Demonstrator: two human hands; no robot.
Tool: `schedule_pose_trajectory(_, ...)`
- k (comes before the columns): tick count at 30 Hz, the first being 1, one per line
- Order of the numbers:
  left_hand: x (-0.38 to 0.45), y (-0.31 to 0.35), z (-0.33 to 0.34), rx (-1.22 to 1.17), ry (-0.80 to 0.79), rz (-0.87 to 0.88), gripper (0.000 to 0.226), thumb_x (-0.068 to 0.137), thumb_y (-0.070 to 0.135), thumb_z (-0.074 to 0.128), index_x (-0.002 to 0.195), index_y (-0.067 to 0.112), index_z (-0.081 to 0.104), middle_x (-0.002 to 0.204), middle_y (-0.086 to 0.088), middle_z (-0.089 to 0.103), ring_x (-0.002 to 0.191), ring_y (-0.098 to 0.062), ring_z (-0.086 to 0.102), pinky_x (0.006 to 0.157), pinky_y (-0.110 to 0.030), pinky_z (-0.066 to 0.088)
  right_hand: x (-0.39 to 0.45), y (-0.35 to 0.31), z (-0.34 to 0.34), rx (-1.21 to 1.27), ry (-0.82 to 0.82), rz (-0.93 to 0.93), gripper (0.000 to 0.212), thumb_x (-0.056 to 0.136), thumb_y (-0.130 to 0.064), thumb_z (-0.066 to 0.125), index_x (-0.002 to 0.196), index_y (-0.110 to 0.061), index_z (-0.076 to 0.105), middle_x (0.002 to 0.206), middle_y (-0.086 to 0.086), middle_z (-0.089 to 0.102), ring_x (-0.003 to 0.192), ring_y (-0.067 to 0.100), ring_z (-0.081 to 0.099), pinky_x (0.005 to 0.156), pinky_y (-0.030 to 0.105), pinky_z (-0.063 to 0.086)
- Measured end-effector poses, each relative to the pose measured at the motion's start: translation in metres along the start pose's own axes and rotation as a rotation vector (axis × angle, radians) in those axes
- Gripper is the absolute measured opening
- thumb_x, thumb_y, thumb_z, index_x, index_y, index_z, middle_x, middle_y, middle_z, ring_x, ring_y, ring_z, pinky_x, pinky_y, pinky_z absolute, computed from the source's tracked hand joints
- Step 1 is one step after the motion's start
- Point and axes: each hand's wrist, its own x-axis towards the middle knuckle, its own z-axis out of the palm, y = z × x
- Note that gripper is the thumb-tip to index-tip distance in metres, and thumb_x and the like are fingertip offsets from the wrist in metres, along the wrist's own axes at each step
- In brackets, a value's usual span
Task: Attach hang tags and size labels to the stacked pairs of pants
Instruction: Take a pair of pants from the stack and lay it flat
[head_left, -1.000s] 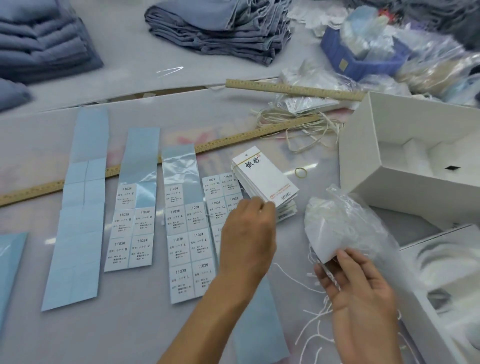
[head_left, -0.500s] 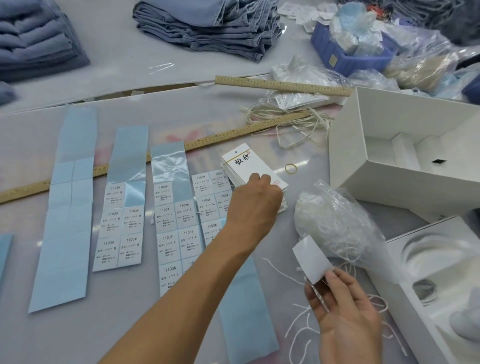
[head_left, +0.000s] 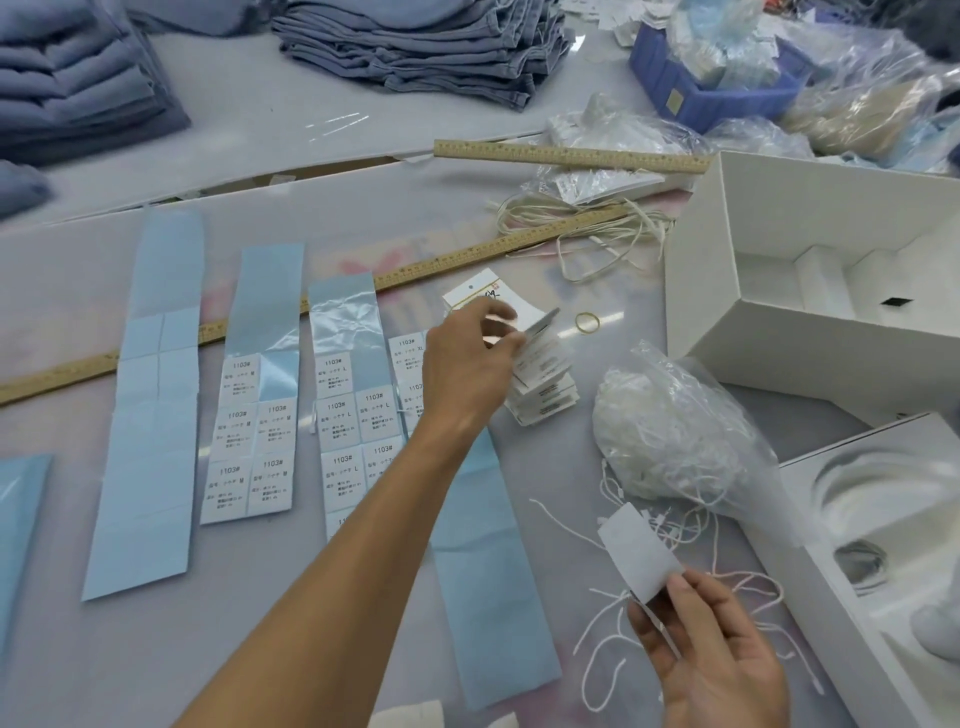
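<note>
Head view: two hands work over tags on a grey worktop (head_left: 130, 665).

The left hand (head_left: 470, 371) pinches the top card of a fanned stack of white paper hang tags (head_left: 540, 384), just right of the blue-backed sheets of white size labels (head_left: 249, 441). The right hand (head_left: 711, 660) pinches a single plain white card tag (head_left: 639, 553) above loose white strings (head_left: 602, 644), near a clear plastic bag of strings (head_left: 675, 431). Folded blue-grey pants (head_left: 415, 57) lie stacked at the far edge.
</note>
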Motion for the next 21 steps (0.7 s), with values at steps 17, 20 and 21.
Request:
schedule_pose_trajectory(17,0.002,0.0,-0.011,-0.453,0.007,-0.114,0.01,0.084,0.011,0.082,0.087,0.019,0.079,0.084,-0.001,0.076,0.074,-0.007,0.066,0.062,-0.018,0.052,0.004,-0.007,-0.031,0.003,0.059,-0.03,0.019,0.096,0.007,0.056,0.081,-0.004,0.061,0.057,-0.002,0.069,0.05,0.007,0.067,0.051,0.021,0.058)
schedule_pose_trajectory(20,0.006,0.013,-0.019,-0.504,0.063,-0.067,0.01,0.082,0.009,0.083,0.087,0.017,0.078,0.078,-0.003,0.067,0.058,0.004,0.056,0.059,-0.013,0.049,0.004,-0.011,-0.034,0.016,0.056,-0.035,0.02,0.097,0.006,0.056,0.081,-0.006,0.061,0.057,-0.003,0.069,0.051,0.005,0.066,0.052,0.02,0.058)
schedule_pose_trajectory(21,0.009,0.019,-0.024,-0.496,0.099,-0.027,0.011,0.081,0.01,0.084,0.086,0.018,0.078,0.077,-0.001,0.068,0.058,0.004,0.057,0.06,-0.014,0.05,0.004,-0.012,-0.034,0.018,0.054,-0.039,0.02,0.097,0.006,0.056,0.082,-0.006,0.061,0.057,-0.004,0.069,0.051,0.005,0.066,0.052,0.02,0.058)
